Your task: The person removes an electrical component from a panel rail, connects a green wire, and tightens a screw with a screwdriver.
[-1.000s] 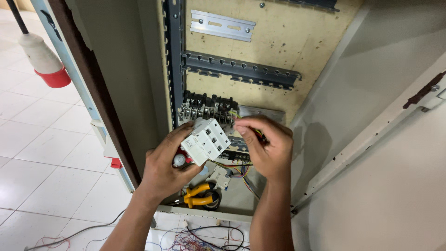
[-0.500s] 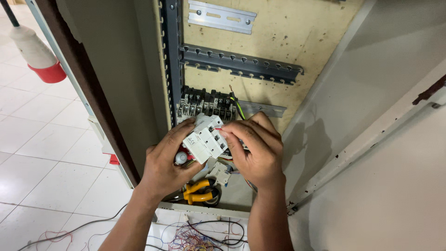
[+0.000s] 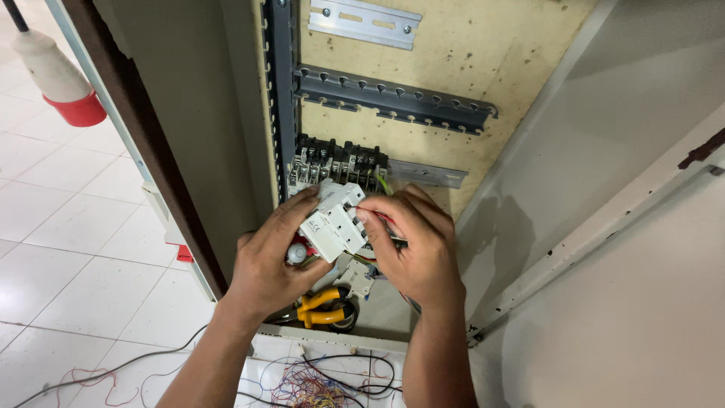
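The white circuit breaker block (image 3: 332, 227) sits just below the black terminal row (image 3: 336, 162) on the cabinet's backplate, its face turned out toward the camera and its long axis tilted, running from lower left up to upper right. The left hand (image 3: 272, 264) grips it from the left, seemingly to steady it. The right hand (image 3: 415, 245) closes fingertips on its right edge, just above the yellow-handled pliers (image 3: 325, 306).
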